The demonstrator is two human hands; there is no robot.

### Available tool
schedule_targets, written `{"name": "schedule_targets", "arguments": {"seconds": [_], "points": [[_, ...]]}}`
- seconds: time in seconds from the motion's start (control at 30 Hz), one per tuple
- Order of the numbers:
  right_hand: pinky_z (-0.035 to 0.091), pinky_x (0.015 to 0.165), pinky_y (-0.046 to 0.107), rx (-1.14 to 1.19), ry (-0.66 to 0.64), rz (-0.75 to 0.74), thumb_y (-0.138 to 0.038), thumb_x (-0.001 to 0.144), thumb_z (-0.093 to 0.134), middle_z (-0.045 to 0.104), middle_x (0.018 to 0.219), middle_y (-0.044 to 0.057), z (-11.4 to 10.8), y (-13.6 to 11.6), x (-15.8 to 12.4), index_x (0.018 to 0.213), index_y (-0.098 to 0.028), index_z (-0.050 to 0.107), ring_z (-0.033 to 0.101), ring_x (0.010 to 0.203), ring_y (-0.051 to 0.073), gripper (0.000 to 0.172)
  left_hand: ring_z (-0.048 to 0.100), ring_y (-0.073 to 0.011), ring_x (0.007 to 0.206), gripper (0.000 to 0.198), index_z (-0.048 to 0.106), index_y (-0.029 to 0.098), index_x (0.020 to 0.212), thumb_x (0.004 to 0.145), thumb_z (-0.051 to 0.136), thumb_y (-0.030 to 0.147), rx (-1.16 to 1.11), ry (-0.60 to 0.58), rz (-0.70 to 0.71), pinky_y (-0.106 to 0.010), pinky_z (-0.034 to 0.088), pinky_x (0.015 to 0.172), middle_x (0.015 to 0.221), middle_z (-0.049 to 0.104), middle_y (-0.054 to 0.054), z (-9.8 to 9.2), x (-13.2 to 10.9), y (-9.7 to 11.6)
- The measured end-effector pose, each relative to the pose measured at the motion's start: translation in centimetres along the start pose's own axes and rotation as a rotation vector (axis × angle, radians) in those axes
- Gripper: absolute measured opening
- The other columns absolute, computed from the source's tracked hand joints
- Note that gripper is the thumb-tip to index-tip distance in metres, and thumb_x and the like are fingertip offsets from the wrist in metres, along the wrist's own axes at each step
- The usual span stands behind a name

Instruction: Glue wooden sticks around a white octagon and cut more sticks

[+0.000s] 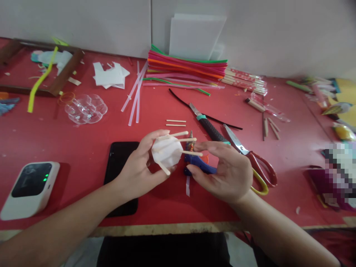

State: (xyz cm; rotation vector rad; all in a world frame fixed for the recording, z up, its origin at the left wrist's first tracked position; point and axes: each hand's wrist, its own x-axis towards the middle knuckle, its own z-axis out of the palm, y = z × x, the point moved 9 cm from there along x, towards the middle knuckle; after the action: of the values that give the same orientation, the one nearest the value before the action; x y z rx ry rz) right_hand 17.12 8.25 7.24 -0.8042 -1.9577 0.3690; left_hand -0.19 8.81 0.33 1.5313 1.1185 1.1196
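Observation:
My left hand grips a small white paper disc by its edge, thumb below and fingers above. Several pale wooden sticks jut out from the disc. To its right my right hand hovers with thumb and fingers apart and nothing between them. Below and partly behind that hand lies a blue glue gun with an orange trigger, its nozzle pointing away from me. Two short loose sticks rest on the red table just beyond the disc.
Scissors and dark-handled pliers lie to the right. A black phone is under my left wrist, a white device farther left. Bundled pipe cleaners, white paper scraps and a clear plastic palette lie toward the back.

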Motion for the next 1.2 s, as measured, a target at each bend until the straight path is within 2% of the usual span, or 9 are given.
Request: {"name": "schedule_targets", "arguments": {"seconds": [0.13, 0.27, 0.37, 0.47, 0.57, 0.87, 0.97, 1.1, 1.2], "points": [[0.065, 0.077, 0.046, -0.050, 0.001, -0.047, -0.014, 0.082, 0.075, 0.075, 0.099, 0.008, -0.1, -0.4, 0.1, 0.127, -0.030, 0.057, 0.073, 0.088, 0.026, 0.050, 0.056, -0.0325, 0.134, 0.058, 0.050, 0.023, 0.129, 0.078, 0.079, 0.023, -0.082, 0.032, -0.075, -0.048, 0.052, 0.108, 0.147, 0.050, -0.015, -0.1, 0.3, -0.1], [0.063, 0.073, 0.041, -0.119, -0.006, -0.130, -0.010, 0.081, 0.074, 0.073, 0.094, 0.008, 0.0, -1.2, 0.5, 0.117, -0.023, 0.062, 0.072, 0.085, 0.023, 0.041, 0.060, -0.0317, 0.129, 0.065, 0.045, 0.022, 0.133, 0.077, 0.078, 0.023, -0.165, 0.025, -0.118, -0.047, 0.056, 0.103, 0.144, 0.053, -0.016, 0.2, 0.3, -0.3], [0.062, 0.073, 0.038, -0.165, -0.026, -0.155, -0.007, 0.081, 0.071, 0.072, 0.090, 0.006, 0.2, -1.4, 0.8, 0.108, -0.021, 0.064, 0.071, 0.083, 0.021, 0.032, 0.067, -0.0279, 0.118, 0.064, 0.047, 0.022, 0.132, 0.077, 0.079, 0.025, -0.025, 0.009, -0.090, -0.043, 0.057, 0.101, 0.134, 0.061, -0.012, 0.1, 0.2, 0.0], [0.061, 0.073, 0.039, -0.143, 0.024, -0.151, -0.009, 0.081, 0.071, 0.071, 0.093, 0.005, -0.4, -1.3, 0.7, 0.114, -0.024, 0.062, 0.070, 0.084, 0.021, 0.038, 0.070, -0.0260, 0.111, 0.062, 0.048, 0.024, 0.132, 0.078, 0.078, 0.025, 0.135, -0.040, -0.041, -0.038, 0.059, 0.095, 0.128, 0.065, -0.009, 0.2, 0.1, 0.2], [0.062, 0.074, 0.042, -0.106, 0.066, -0.192, -0.009, 0.081, 0.071, 0.071, 0.100, 0.006, -0.8, -1.5, 0.5, 0.122, -0.025, 0.058, 0.071, 0.086, 0.022, 0.046, 0.070, -0.0266, 0.111, 0.060, 0.048, 0.026, 0.133, 0.080, 0.077, 0.029, 0.196, -0.086, -0.003, -0.036, 0.061, 0.090, 0.129, 0.066, -0.008, 0.5, -0.1, 0.2], [0.063, 0.071, 0.041, -0.086, 0.054, -0.284, -0.004, 0.083, 0.069, 0.076, 0.095, 0.008, -0.6, -2.1, 0.3, 0.116, -0.021, 0.061, 0.073, 0.082, 0.021, 0.038, 0.064, -0.0315, 0.124, 0.043, 0.063, 0.024, 0.116, 0.076, 0.077, 0.029, 0.266, -0.110, 0.048, -0.042, 0.059, 0.100, 0.135, 0.063, -0.008, 0.6, 0.1, 1.0], [0.063, 0.071, 0.041, -0.089, 0.037, -0.298, -0.003, 0.082, 0.068, 0.077, 0.094, 0.008, -0.6, -2.3, 0.3, 0.116, -0.021, 0.061, 0.073, 0.081, 0.020, 0.039, 0.064, -0.0318, 0.124, 0.049, 0.060, 0.026, 0.122, 0.076, 0.077, 0.029, 0.256, -0.104, 0.045, -0.042, 0.059, 0.099, 0.134, 0.064, -0.008, 0.5, 0.0, 0.7], [0.063, 0.072, 0.041, -0.087, 0.008, -0.250, -0.002, 0.082, 0.066, 0.078, 0.094, 0.003, -0.4, -2.1, 0.5, 0.117, -0.029, 0.061, 0.074, 0.082, 0.020, 0.045, 0.069, -0.0300, 0.115, 0.065, 0.049, 0.030, 0.135, 0.077, 0.079, 0.030, 0.167, -0.081, 0.017, -0.043, 0.059, 0.097, 0.132, 0.065, -0.007, 0.4, -0.3, 0.3], [0.062, 0.073, 0.042, -0.068, -0.005, -0.238, -0.001, 0.080, 0.064, 0.078, 0.095, 0.003, -0.2, -2.0, 0.5, 0.123, -0.031, 0.060, 0.074, 0.083, 0.021, 0.052, 0.070, -0.0309, 0.111, 0.069, 0.049, 0.032, 0.136, 0.076, 0.081, 0.031, 0.128, -0.072, -0.010, -0.045, 0.058, 0.098, 0.129, 0.067, -0.006, 0.4, -0.4, 0.2]]}}
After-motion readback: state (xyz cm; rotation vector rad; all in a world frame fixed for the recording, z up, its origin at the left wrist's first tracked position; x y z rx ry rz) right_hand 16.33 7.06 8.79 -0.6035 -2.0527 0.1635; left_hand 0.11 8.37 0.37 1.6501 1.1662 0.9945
